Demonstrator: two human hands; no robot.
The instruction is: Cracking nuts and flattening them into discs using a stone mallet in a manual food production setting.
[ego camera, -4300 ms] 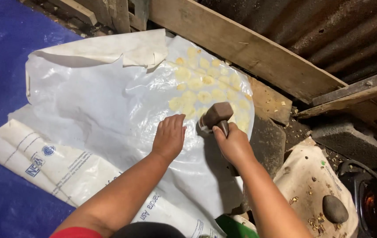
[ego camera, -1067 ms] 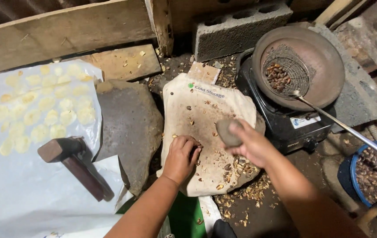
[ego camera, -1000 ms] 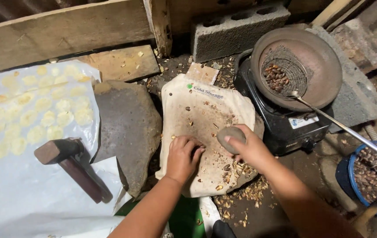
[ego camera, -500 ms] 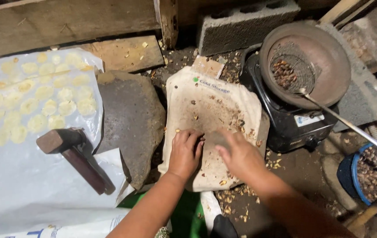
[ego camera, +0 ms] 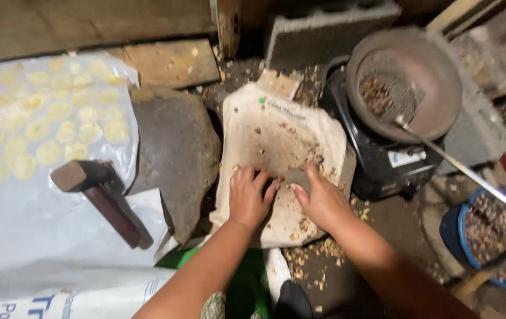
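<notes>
Both my hands rest on a dirty white sack cloth point(ego camera: 276, 127) strewn with brown shell bits. My left hand point(ego camera: 251, 196) lies flat on it, fingers spread, holding nothing. My right hand point(ego camera: 322, 201) is beside it, with a small grey stone point(ego camera: 292, 177) between thumb and forefinger. More shell fragments point(ego camera: 309, 254) lie at the cloth's near edge.
A wooden-handled mallet point(ego camera: 102, 198) lies on a white plastic sheet point(ego camera: 40, 236) with several flattened yellow discs point(ego camera: 46, 124). A big grey rock point(ego camera: 173, 147) sits left of the cloth. A pan of nuts point(ego camera: 403, 88) tops a black stove point(ego camera: 383, 162); a blue bucket point(ego camera: 489, 236) is right.
My view swung from the plastic sheet and mallet to the sack cloth. My right hand brought the grey stone down onto the cloth, and my left hand shifted up beside it.
</notes>
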